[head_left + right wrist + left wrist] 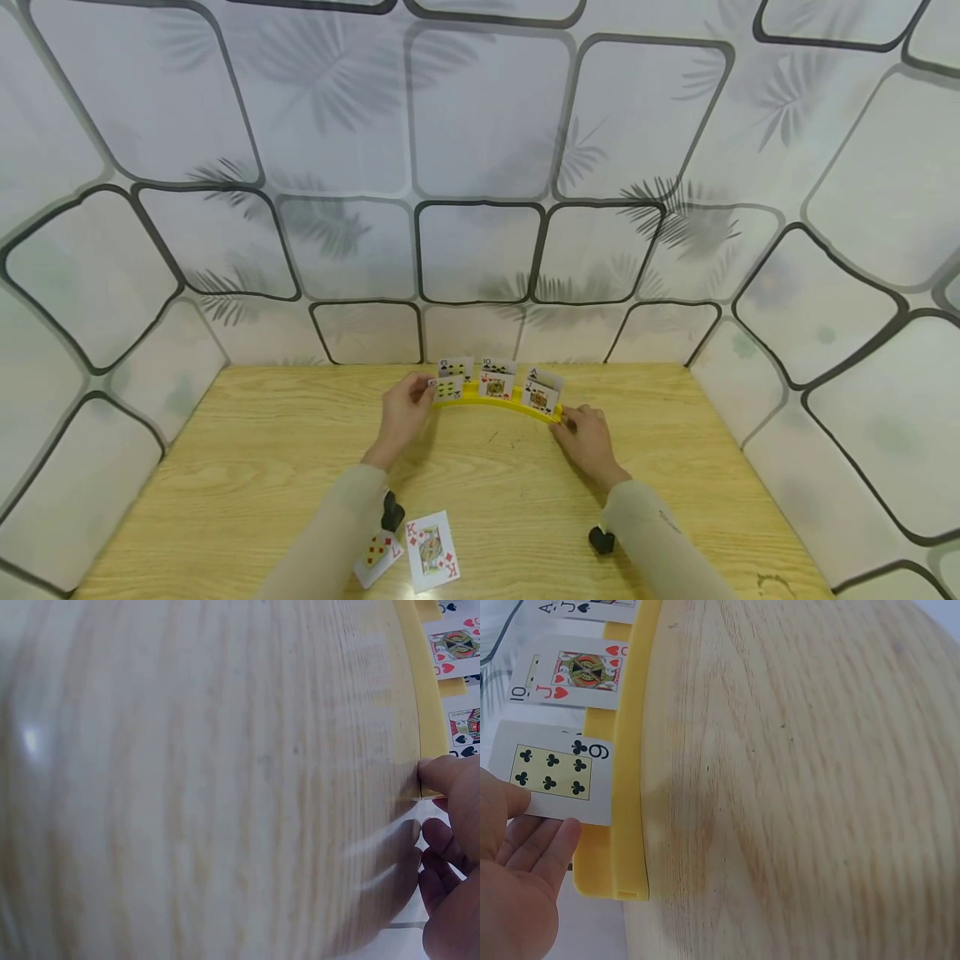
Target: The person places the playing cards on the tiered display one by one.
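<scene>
A curved yellow card holder [480, 397] stands near the back of the table with playing cards upright in two rows. My left hand [405, 410] is at its left end, pinching the edge of a six of clubs [551, 774] between thumb and fingers. The card's lower edge meets the holder. Beside it stand a jack of hearts [496, 385] and a jack of spades [539, 398]. Behind these show a six [454, 365], a ten [498, 364] and an ace [546, 377], partly covered. My right hand [587, 440] grips the holder's right end, thumb at the front.
Near the front of the wooden table [525, 508] lie a king of diamonds [431, 552] and a seven of diamonds [378, 557], the latter partly under the left sleeve. A patterned wall [480, 250] rises behind the table and along both sides.
</scene>
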A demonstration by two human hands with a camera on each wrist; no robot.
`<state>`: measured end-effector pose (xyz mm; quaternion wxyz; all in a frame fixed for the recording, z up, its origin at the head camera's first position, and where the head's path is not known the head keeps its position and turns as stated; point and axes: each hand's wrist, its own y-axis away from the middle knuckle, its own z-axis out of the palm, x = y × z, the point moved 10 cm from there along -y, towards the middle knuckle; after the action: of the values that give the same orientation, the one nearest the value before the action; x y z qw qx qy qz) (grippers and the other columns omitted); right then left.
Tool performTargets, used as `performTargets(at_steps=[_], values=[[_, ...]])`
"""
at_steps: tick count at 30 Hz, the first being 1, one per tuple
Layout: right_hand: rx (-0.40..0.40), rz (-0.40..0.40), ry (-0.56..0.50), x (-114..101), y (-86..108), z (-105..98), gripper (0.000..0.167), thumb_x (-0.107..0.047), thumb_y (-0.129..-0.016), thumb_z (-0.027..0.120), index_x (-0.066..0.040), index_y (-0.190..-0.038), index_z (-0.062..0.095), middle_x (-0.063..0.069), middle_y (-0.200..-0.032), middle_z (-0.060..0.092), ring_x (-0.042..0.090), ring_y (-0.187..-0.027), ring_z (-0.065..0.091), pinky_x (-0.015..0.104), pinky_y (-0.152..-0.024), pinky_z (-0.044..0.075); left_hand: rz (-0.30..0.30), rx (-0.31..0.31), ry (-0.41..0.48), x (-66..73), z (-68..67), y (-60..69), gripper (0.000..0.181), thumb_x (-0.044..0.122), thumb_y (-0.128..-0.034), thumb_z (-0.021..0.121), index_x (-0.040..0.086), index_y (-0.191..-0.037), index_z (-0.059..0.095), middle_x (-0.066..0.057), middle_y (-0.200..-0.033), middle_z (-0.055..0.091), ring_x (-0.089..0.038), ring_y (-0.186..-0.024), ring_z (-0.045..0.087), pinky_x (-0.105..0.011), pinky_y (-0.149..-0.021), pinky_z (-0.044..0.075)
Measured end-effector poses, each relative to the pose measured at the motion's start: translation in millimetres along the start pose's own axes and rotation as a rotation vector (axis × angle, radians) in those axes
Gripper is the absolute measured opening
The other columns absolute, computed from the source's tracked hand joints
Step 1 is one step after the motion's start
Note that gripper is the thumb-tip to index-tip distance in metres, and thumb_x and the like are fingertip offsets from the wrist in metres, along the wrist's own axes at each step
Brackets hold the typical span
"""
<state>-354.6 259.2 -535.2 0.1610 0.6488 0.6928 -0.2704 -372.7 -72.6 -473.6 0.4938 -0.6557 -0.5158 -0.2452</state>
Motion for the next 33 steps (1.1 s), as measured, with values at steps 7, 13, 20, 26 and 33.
performTargets(at_steps=[7,13,20,26,33], values=[[0.005,-0.012,-0.001,-1.4,0.0,-0.6,0.05,-0.023,-0.098,0.075,0.007,-0.137,0.065,0.009,-0.095,0.061,0.026,-0.092,0.047,0.033,-0.075,0.039,0.003,-0.006,-0.004,-0.6,7.2,-3.0,0.017,-0.005,-0.0978,0.068,-0.005,-0.114,0.07,-0.023,-0.107,0.077,-0.037,-0.099,0.076,-0.046,-0.09,0.065],[0.005,-0.01,0.006,-0.2,-0.1,-0.2,0.05,-0.024,-0.099,0.075,0.007,-0.137,0.065,0.01,-0.099,0.063,0.026,-0.093,0.048,0.034,-0.076,0.041,0.006,-0.016,0.022,1.6,11.6,-6.8,0.017,-0.005,-0.0975,0.069,-0.004,-0.114,0.071,-0.023,-0.108,0.077,-0.037,-0.1,0.076,-0.047,-0.09,0.064],[0.007,-0.004,0.006,1.4,-0.7,0.4,0.05,-0.024,-0.098,0.076,0.006,-0.137,0.065,0.011,-0.102,0.064,0.026,-0.095,0.049,0.034,-0.077,0.042,0.024,-0.044,0.027,6.3,15.1,-9.0,0.015,-0.006,-0.0967,0.069,-0.004,-0.112,0.07,-0.022,-0.107,0.077,-0.037,-0.101,0.076,-0.046,-0.089,0.065],[0.011,-0.007,0.006,0.7,-1.0,0.4,0.05,-0.024,-0.098,0.076,0.006,-0.137,0.065,0.011,-0.101,0.064,0.026,-0.093,0.048,0.033,-0.075,0.041,0.032,-0.051,0.034,10.1,18.1,-11.1,0.014,-0.006,-0.0971,0.069,-0.003,-0.111,0.07,-0.022,-0.107,0.077,-0.037,-0.1,0.076,-0.047,-0.088,0.065],[0.007,-0.008,0.009,0.3,-0.6,0.5,0.051,-0.024,-0.099,0.075,0.007,-0.138,0.064,0.011,-0.101,0.064,0.025,-0.092,0.046,0.032,-0.075,0.04,0.061,-0.051,0.017,14.0,21.5,-12.4,0.013,-0.006,-0.0971,0.069,-0.003,-0.109,0.07,-0.021,-0.104,0.077,-0.036,-0.097,0.077,-0.047,-0.086,0.065]])
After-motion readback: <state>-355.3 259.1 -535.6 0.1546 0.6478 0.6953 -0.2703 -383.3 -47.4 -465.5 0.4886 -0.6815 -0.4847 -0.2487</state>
